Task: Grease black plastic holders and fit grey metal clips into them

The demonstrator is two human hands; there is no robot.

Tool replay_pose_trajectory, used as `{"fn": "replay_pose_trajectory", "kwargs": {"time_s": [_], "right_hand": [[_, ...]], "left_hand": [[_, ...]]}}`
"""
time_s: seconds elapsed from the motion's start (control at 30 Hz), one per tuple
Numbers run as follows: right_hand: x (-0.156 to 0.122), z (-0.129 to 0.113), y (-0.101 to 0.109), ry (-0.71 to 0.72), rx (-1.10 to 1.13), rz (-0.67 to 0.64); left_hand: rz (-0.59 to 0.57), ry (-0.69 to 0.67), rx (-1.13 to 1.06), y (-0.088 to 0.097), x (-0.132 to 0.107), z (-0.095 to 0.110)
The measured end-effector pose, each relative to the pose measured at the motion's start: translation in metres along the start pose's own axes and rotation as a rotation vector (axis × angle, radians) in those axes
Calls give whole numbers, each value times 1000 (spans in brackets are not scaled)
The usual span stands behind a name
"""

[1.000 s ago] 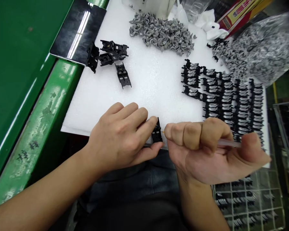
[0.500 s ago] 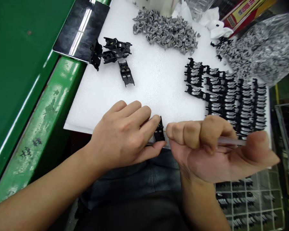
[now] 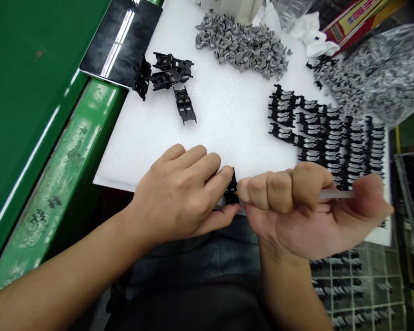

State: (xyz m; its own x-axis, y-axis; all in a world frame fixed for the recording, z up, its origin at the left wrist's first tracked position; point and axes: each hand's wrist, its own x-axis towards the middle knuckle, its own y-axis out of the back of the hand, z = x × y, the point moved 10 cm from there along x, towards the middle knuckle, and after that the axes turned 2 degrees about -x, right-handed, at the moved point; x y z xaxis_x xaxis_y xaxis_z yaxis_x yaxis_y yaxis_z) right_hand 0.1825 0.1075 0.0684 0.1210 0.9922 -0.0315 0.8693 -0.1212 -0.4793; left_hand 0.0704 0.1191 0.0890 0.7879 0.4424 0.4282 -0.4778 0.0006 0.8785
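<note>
Between thumb and forefinger, my left hand pinches a small black plastic part at the near edge of the white foam board. My right hand is curled, palm up, around a thin translucent rod. One end of the rod shows near the right thumb; the other end is hidden inside the fist, so I cannot tell what tool it is. The right little-finger side is right up against the black part. Similar loose black parts lie farther off on the board, at the left.
A heap of small grey pieces sits at the back. Rows of black parts with grey pieces fitted cover the right side. Behind them lies a clear bag of grey pieces. A dark tablet-like panel rests on the green frame.
The view has shifted slightly, so the board's contents appear a little to the right. The right hand has tilted slightly, with its thumb a bit higher. Both grips are kept.
</note>
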Motion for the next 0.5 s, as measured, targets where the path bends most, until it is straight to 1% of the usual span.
{"fn": "replay_pose_trajectory", "kwargs": {"time_s": [0.27, 0.5], "right_hand": [[-1, 1, 3, 4, -24, 18], [-2, 0, 1, 10, -21, 5]], "left_hand": [[-1, 0, 1, -1, 0, 0], [0, 2, 1, -1, 0, 0]]}}
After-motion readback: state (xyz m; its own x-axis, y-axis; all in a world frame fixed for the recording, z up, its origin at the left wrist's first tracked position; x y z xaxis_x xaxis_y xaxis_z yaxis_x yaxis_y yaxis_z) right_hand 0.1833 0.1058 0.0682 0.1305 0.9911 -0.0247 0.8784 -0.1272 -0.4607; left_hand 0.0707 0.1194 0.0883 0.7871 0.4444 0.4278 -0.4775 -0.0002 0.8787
